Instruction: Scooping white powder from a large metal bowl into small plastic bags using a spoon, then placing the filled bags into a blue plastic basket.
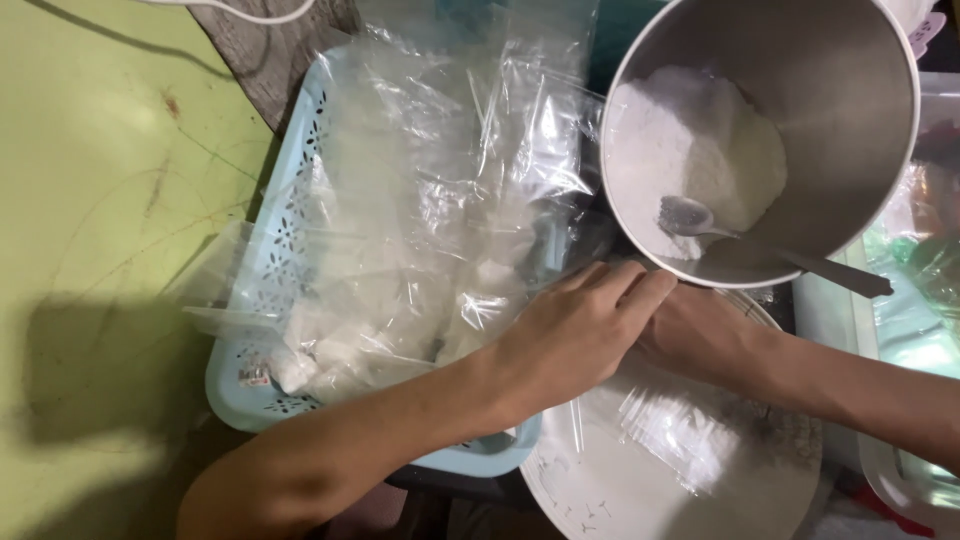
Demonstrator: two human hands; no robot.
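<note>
My left hand (570, 330) reaches across from the lower left, fingers together, lying over my right hand (700, 335) just below the rim of a metal pot (850, 110). Both hands rest at a clear plastic bag (680, 430) spread over a white plate (600, 490); whether either hand grips it is hidden. The pot holds white powder (700, 140) and a metal spoon (760, 245) whose handle sticks out to the right.
A light blue perforated basket (270, 260) at centre left is full of clear plastic bags (430, 200), some with white powder. A green surface (100, 200) lies on the left. Clear containers (920, 260) stand at the right edge.
</note>
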